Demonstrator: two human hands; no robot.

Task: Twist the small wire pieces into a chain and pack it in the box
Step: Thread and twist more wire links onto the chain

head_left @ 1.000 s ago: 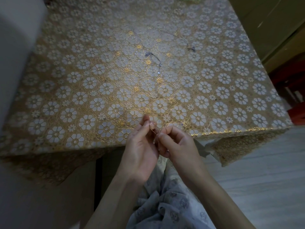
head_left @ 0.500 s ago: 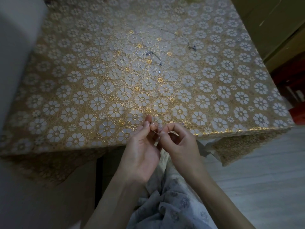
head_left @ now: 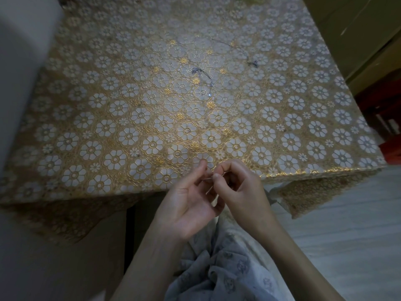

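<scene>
Gold cloth printed with white flowers covers the table (head_left: pixel 91 118), draping over the near edge, with pale floorboards (head_left: pixel 338 224) to the right and a grey wall (head_left: pixel 19 61) at the left. Below the edge lies the person's lap in grey patterned fabric (head_left: pixel 227 274). Both hands meet just over the near edge: the left hand (head_left: pixel 186 203) is turned palm up with its fingers loosely bent, and the right hand (head_left: pixel 243 187) has thumb and forefinger pinched together on a thin wire piece (head_left: pixel 209 178) (too fine to see whether the left fingertips also grip it). Farther back on the cloth lie a short chain (head_left: pixel 206 78) near the middle and another wire strand (head_left: pixel 249 59) to its right, well apart from the hands.
</scene>
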